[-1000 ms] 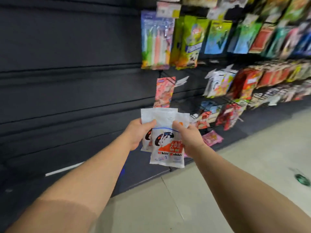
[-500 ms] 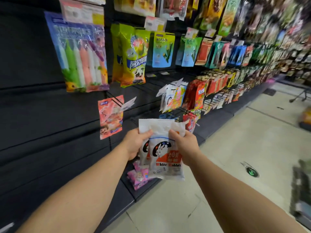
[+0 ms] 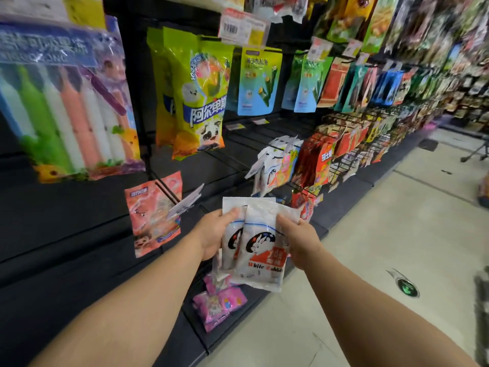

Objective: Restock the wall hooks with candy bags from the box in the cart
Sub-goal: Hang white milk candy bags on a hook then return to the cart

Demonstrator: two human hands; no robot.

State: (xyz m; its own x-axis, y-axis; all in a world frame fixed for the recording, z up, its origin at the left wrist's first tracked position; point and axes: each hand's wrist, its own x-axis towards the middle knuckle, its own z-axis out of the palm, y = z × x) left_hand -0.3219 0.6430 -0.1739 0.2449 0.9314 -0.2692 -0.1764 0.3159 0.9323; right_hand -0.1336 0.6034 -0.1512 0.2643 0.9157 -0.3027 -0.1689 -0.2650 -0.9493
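Note:
I hold a small stack of white White Rabbit candy bags [image 3: 260, 256] in front of me, low by the black display wall. My left hand [image 3: 214, 234] grips the rear bags from the left, thumb over their top. My right hand [image 3: 299, 241] pinches the front bag at its right edge. More white bags of the same kind [image 3: 267, 172] hang on a wall hook just above and beyond my hands. The cart and box are out of view.
Hooks on the black wall carry a pink bag [image 3: 153, 215], a yellow-green bag [image 3: 197, 94], a large jelly-stick pack [image 3: 63, 102] and several more rows to the right. Pink packs [image 3: 219, 305] lie on the base ledge. Pale floor tiles [image 3: 370, 260] stretch right.
My view has swung right along the wall and closer to it. The hooked bags appear larger. My hands keep the same hold on the candy bags.

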